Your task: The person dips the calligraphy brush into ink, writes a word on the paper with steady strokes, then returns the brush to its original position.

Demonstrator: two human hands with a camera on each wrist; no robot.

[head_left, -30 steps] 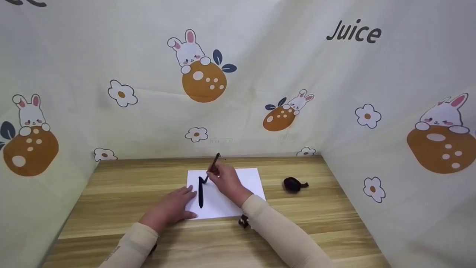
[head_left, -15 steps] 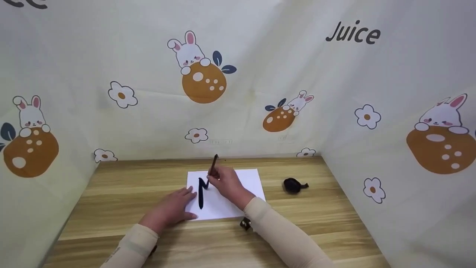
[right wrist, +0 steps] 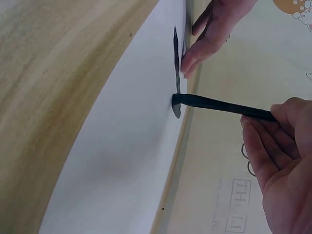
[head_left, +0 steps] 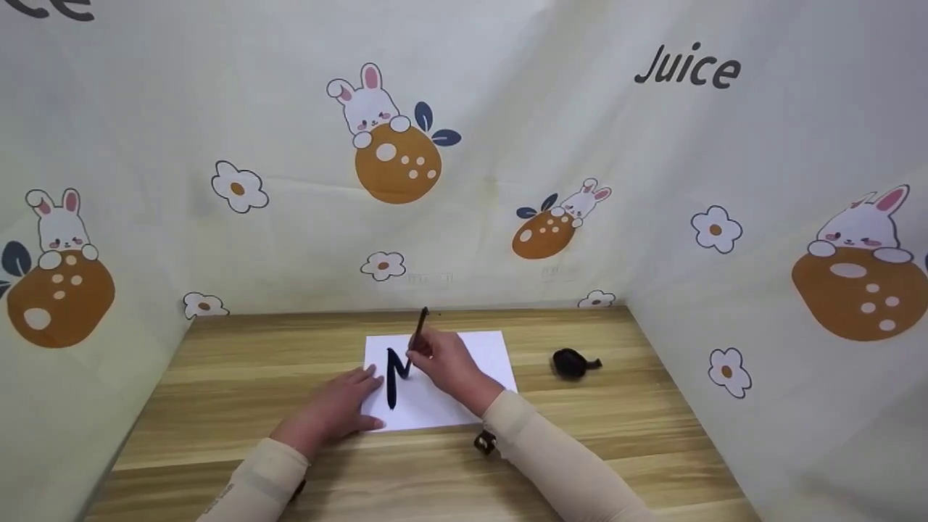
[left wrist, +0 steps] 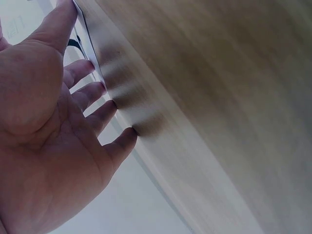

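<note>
A white sheet of paper (head_left: 442,409) lies on the wooden table, bearing thick black strokes (head_left: 392,384): a tall upright line and a shorter slanting one joined at its top. My right hand (head_left: 449,366) pinches a dark, slim brush (right wrist: 224,106) between thumb and fingers. In the right wrist view its black tip (right wrist: 176,100) meets the paper by the fresh ink. My left hand (head_left: 337,402) rests at the sheet's left edge with fingers spread, fingertips on the paper; the left wrist view shows its fingers (left wrist: 102,117) straight, right at the table surface.
A small round black object with a short stub (head_left: 570,362) sits on the table right of the paper. Cloth walls (head_left: 290,239) printed with rabbits, oranges and flowers enclose the table (head_left: 217,370) at the back and both sides. A black device (head_left: 484,442) is at my right wrist.
The brush tip has moved down and right, then bent slightly upward, lengthening the slanting black stroke. My right hand has shifted slightly down and right; the left hand stays in place on the paper.
</note>
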